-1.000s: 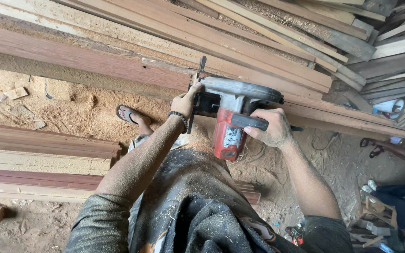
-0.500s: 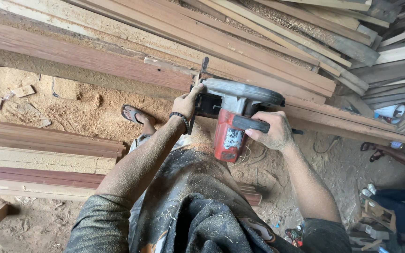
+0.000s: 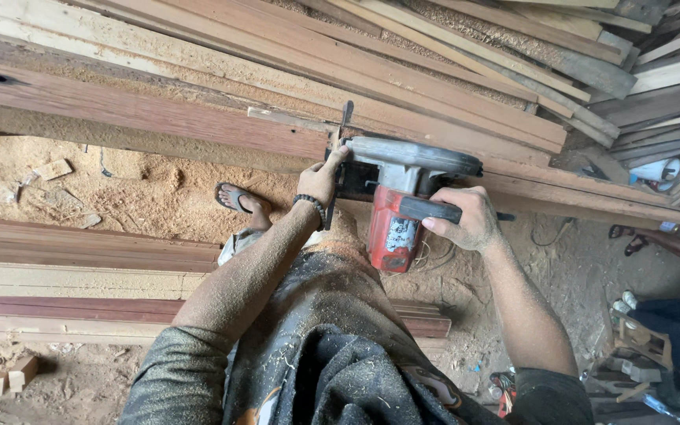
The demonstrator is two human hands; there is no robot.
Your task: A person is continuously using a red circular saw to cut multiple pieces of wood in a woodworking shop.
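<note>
Seen from above, a person works a red circular saw (image 3: 397,206) against the edge of a long reddish plank (image 3: 143,114) that lies across a stack of timber boards (image 3: 450,75). Their right hand (image 3: 466,220) wraps the grip shut around the saw's black handle, while the left hand (image 3: 323,179), a beaded bracelet (image 3: 312,206) at its wrist, has fingers spread and pressed on the saw's front base just beside the grey blade guard (image 3: 411,153). Sawdust coats the person's dark clothing and forearms. Below, a sandalled foot (image 3: 238,198) stands on the sawdust-covered floor (image 3: 143,189), near more planks (image 3: 72,260).
</note>
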